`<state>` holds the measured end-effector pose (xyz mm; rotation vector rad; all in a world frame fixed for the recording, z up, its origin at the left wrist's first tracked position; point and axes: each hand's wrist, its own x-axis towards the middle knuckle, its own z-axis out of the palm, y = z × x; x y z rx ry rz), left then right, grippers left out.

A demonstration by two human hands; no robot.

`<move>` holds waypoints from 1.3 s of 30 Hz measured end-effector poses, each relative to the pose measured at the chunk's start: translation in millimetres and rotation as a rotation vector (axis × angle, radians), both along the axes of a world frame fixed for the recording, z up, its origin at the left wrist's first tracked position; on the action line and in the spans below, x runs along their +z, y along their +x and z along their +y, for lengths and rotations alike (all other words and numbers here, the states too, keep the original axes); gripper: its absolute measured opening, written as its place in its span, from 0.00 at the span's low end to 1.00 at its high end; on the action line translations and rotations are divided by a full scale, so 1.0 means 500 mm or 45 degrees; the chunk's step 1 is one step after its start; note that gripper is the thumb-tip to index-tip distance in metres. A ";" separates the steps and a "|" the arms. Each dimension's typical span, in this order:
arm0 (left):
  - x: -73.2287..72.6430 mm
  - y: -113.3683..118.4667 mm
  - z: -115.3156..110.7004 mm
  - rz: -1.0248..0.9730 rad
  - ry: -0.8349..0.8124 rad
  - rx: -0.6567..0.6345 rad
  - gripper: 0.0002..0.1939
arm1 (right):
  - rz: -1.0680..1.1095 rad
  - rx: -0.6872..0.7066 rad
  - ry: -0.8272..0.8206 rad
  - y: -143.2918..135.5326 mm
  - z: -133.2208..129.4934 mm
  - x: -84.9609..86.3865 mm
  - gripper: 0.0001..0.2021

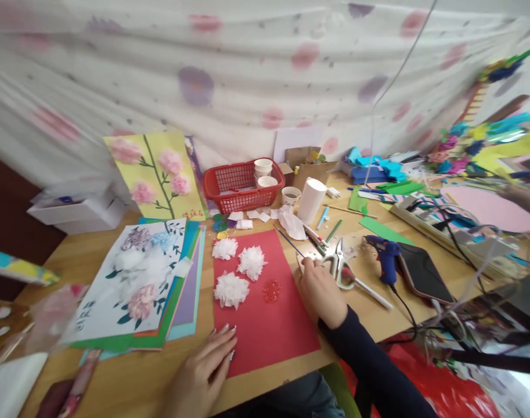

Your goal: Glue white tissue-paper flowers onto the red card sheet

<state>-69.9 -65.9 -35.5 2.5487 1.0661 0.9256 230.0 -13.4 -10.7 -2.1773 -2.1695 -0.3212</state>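
Red paper (pixel 269 331), on the near side of the red basket (pixel 242 201), is best steadied lightly by the left hand (pixel 204 368), loosely open and empty; the right hand (pixel 323 290) is half-curled, its grip indeterminable.

Centre: sheet (pixel 273 337), solid red. Flowers (pixel 231 289) on it, white; small disc (pixel 271 291), red too. Left: artwork (pixel 97 284), whitish ground, blooms in white, pink, mauve, pale blue, leaves dark green. Paper stack (pixel 190 299) beneath, green, purple, light blue. Far: panel (pixel 154 159), yellow, pink blossoms; basket (pixel 247 201), red lattice; curtain (pixel 247 69), white, pink and purple blotches. Right: glue gun (pixel 387 258), blue.
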 end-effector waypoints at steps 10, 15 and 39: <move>0.133 -0.120 0.122 -0.215 -0.361 0.752 0.14 | -0.069 -0.039 -0.115 0.007 0.011 0.007 0.16; 0.126 -0.132 0.253 0.170 -0.407 1.076 0.13 | 0.528 0.077 0.081 0.034 0.016 0.023 0.11; 0.076 -0.148 0.281 -0.206 -0.538 0.902 0.15 | 2.569 0.353 -0.162 0.035 0.150 0.022 0.13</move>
